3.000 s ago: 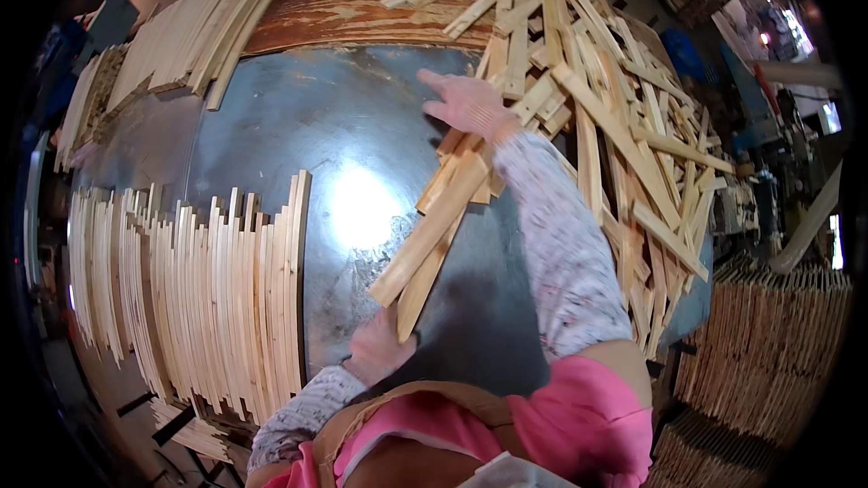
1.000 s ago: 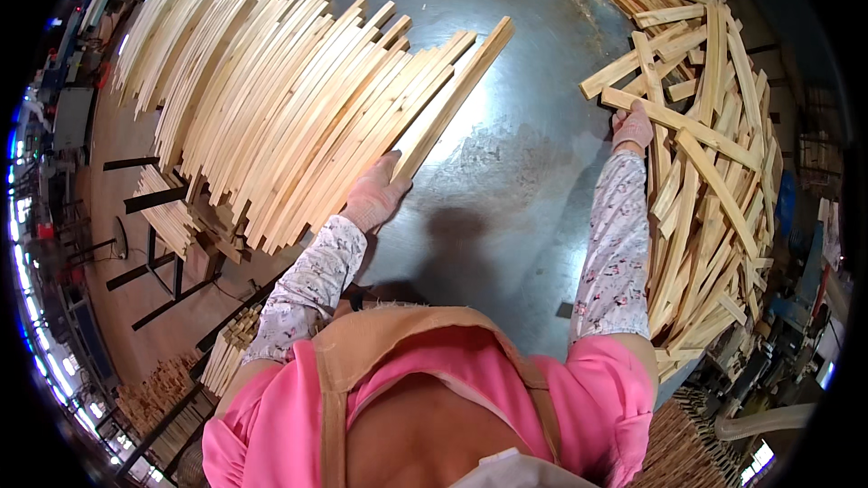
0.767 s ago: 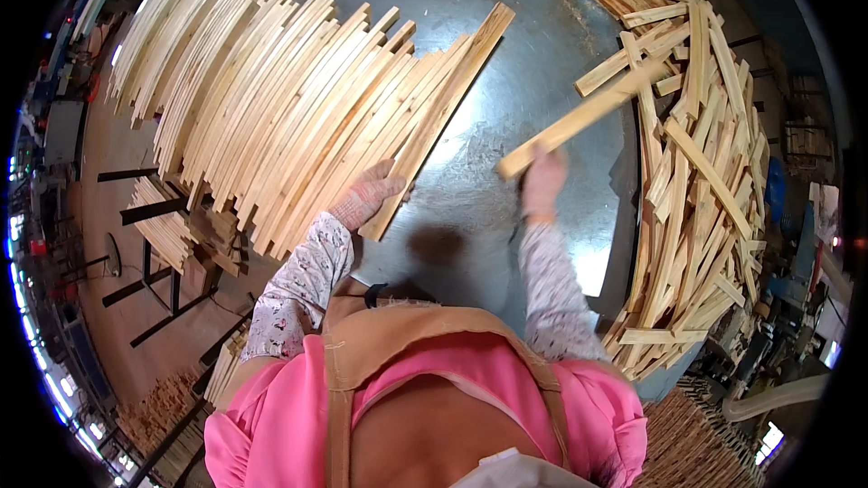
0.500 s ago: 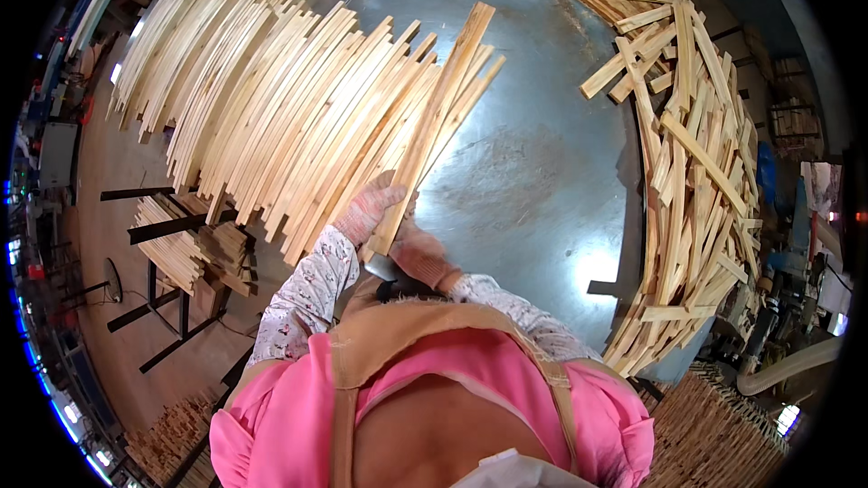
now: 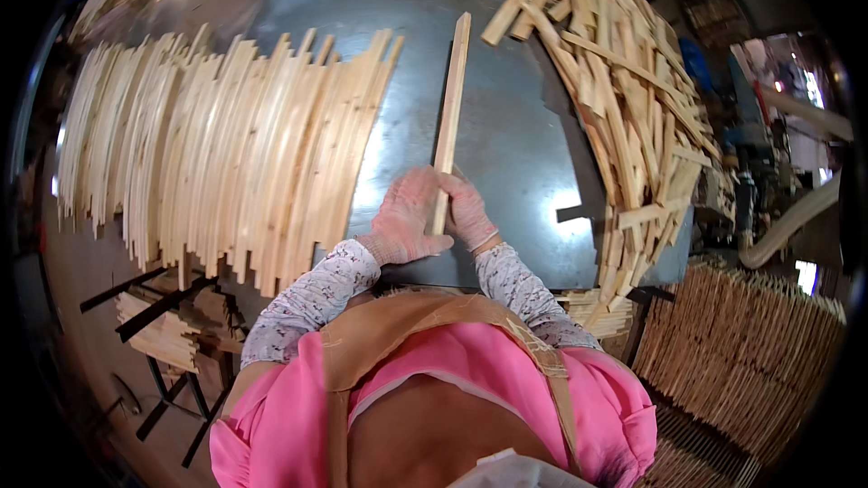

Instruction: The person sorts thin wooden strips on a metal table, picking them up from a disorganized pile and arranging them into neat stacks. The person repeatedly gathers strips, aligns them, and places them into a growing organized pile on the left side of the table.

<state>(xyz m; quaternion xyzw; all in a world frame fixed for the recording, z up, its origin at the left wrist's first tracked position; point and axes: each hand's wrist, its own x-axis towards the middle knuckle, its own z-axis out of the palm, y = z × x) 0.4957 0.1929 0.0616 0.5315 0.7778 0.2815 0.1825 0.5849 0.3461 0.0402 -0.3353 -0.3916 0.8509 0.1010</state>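
Note:
A pale wooden strip (image 5: pixel 453 99) stretches away from me over the grey metal tabletop (image 5: pixel 511 145), its narrow side facing up. Both hands wear thin pinkish gloves and hold its near end. On the strip's left side is my left hand (image 5: pixel 407 217), its thumb reaching across near the bottom end. From the right, my right hand (image 5: pixel 467 210) closes round it, fingers partly hidden behind the wood. Left of my hands lies a wide row of similar strips (image 5: pixel 235 145), side by side and uneven at the ends.
A tangled heap of wooden strips (image 5: pixel 633 108) runs along the table's right side. Stacked wood (image 5: pixel 741 352) stands at the lower right. Below the table at left are black metal bars (image 5: pixel 163 312) and more boards (image 5: pixel 158 334). A pale hose (image 5: pixel 796 221) curves at far right.
My view has turned. The strip has moved from over the row's right end to the bare metal, now narrow side up. My right hand has come from beneath to its right side.

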